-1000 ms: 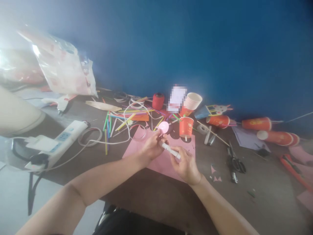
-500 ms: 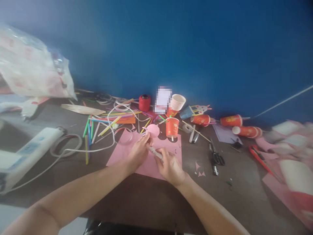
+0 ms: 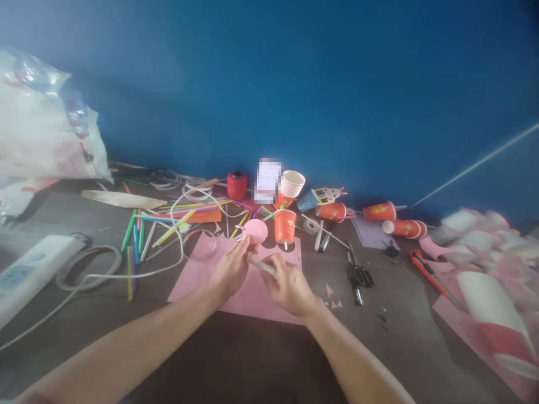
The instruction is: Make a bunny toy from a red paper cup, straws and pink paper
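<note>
A pink paper disc (image 3: 256, 230) with a small loop-like piece at its left edge is pinched in the fingers of my left hand (image 3: 232, 266). My right hand (image 3: 290, 283) is wrapped round a whitish marker (image 3: 264, 267), whose far end points at the left hand's fingers. Whether that end touches them I cannot tell. Beneath both hands lies a pink paper sheet (image 3: 197, 280) with scalloped cuts along its back edge. An orange-red paper cup (image 3: 285, 226) with a straw stands just behind the hands, at that cut edge.
Coloured straws (image 3: 189, 216) and a white cable (image 3: 143, 275) lie left, near a power strip (image 3: 29, 269). Scissors (image 3: 357, 274), cups on their sides (image 3: 379, 211) and a red utility knife (image 3: 433, 275) are right. Stacked cups (image 3: 292, 182) stand behind, and a plastic bag (image 3: 46, 129) sits far left.
The view has swung right, so the table things sit further left in the picture and a pile of cut cups has come in. Both hands keep hold of the disc and marker.
</note>
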Demonstrator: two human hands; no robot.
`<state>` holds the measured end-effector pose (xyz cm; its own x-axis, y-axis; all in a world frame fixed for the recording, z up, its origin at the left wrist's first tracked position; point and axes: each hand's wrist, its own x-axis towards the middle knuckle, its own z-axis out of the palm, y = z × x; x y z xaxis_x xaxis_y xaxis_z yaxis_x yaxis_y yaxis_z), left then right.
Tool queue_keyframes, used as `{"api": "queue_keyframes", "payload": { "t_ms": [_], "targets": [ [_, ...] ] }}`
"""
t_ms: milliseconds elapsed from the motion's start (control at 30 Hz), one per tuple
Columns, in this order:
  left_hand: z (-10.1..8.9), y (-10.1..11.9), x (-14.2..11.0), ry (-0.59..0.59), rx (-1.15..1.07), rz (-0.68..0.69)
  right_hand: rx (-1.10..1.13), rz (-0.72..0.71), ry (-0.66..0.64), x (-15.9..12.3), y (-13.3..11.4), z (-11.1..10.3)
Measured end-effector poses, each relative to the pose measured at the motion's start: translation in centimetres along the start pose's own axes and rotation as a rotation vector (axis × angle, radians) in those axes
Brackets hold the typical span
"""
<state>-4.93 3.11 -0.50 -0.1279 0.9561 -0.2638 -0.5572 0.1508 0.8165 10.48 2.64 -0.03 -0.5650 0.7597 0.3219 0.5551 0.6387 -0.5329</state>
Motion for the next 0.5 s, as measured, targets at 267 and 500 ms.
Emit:
{"api": "queue_keyframes", "payload": {
  "t_ms": [267,500],
  "targets": [
    [-1.0,-0.1,0.9,-0.029,-0.21,-0.034,-0.508,0.323,0.268,-1.5,7.8,-5.2],
    [-1.5,-0.8,0.9,-0.044,-0.081,-0.02,-0.17,0.154,0.419,0.0,6.3,-5.3]
  ]
}}
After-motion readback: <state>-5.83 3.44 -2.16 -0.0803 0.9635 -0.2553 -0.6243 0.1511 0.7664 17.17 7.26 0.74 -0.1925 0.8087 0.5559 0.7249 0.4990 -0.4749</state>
